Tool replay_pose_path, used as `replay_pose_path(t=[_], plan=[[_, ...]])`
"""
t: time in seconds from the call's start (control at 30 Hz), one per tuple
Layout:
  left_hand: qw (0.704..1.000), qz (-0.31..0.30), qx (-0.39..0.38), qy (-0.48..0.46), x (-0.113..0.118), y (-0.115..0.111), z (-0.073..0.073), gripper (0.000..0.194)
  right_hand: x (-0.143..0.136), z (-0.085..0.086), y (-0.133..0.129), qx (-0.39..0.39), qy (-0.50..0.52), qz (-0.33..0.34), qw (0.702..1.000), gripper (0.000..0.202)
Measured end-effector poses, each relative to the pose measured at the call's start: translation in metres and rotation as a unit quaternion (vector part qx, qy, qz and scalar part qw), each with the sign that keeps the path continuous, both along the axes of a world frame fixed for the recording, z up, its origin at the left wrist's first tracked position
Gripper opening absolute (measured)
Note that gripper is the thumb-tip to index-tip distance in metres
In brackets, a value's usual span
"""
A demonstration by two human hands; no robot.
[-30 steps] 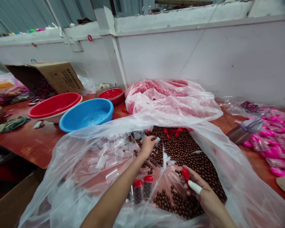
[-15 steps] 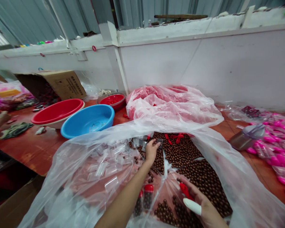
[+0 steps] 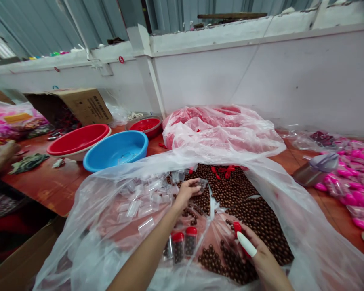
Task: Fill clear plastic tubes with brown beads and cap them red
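On the translucent plastic sheet (image 3: 87, 214), we see the left hand (image 3: 186, 194) with its fingers pinched round a small clear container (image 3: 203, 184), at the near left edge of the main spread of brown beads (image 3: 248, 192). The right hand (image 3: 258, 246), a white cover (image 3: 247, 244) on its thumb, has its fingers curled about a red piece (image 3: 237, 227), which slants from the fingertips back beneath the thumb. From those right fingertips, the container lies to the left and farther off, with a white torn strip (image 3: 212, 207) between the two. The container is small and blurred, so we can only say its long axis seems to run away from the left fingertips. The right hand is nearer the small bead heap (image 3: 210, 258); two red-capped jars (image 3: 178, 247) stand between the forearms.
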State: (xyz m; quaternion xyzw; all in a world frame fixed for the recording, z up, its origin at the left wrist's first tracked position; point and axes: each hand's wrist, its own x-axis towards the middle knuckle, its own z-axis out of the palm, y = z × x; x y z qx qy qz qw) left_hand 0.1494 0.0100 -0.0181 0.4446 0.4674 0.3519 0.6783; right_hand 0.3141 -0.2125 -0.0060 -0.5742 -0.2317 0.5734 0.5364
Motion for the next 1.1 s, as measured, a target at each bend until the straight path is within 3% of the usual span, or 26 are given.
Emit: replay_pose_path(t=[0.2,0.3,0.43,0.6,0.87,1.1], plan=[[0.987,-0.095,-0.064,0.117,-0.034,-0.004,0.018,0.027,0.001,-0.003,-0.006,-0.008,-0.011,0.013,1.000,0.054],[0.980,-0.107,-0.073,0.148,-0.024,-0.006,0.015,0.022,0.000,-0.004,-0.006,-0.011,0.001,0.030,0.999,0.054],[0.982,-0.088,-0.060,0.157,0.007,-0.005,0.005,0.024,-0.001,-0.002,-0.005,0.008,-0.014,0.040,0.999,0.049],[0.990,-0.065,-0.032,0.118,0.027,-0.001,-0.004,0.028,0.002,-0.006,-0.008,0.018,-0.006,0.051,0.999,0.045],[0.997,-0.067,-0.029,-0.001,0.026,-0.009,-0.010,0.037,0.002,-0.008,-0.004,0.022,-0.064,0.032,0.997,0.040],[0.994,-0.080,-0.034,-0.064,0.020,-0.015,-0.005,0.046,0.008,0.007,0.008,0.050,-0.070,0.002,0.996,0.042]])
